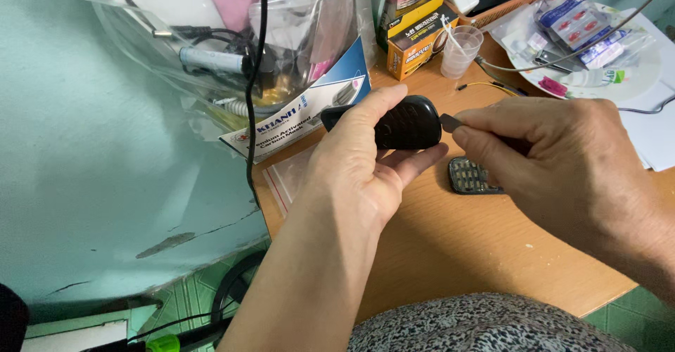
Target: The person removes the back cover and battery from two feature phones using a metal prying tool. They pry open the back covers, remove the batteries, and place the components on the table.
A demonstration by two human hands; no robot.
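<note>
My left hand (358, 165) grips a small black oval device (408, 123), a remote or phone shell, just above the wooden table (457, 246). My right hand (562, 162) pinches a thin dark flat tool (450, 122) whose tip touches the right end of the black device. Below my right fingers a dark keypad piece (467, 176) with a grid of small buttons lies flat on the table, partly hidden by the hand.
A small clear zip bag (288, 180) lies at the table's left edge. Behind it are a clear plastic bag of cables (232, 56), a black hanging cable (256, 78), orange boxes (415, 39), a clear plastic cup (460, 49) and packets in plastic (583, 35). A teal wall (91, 183) stands left.
</note>
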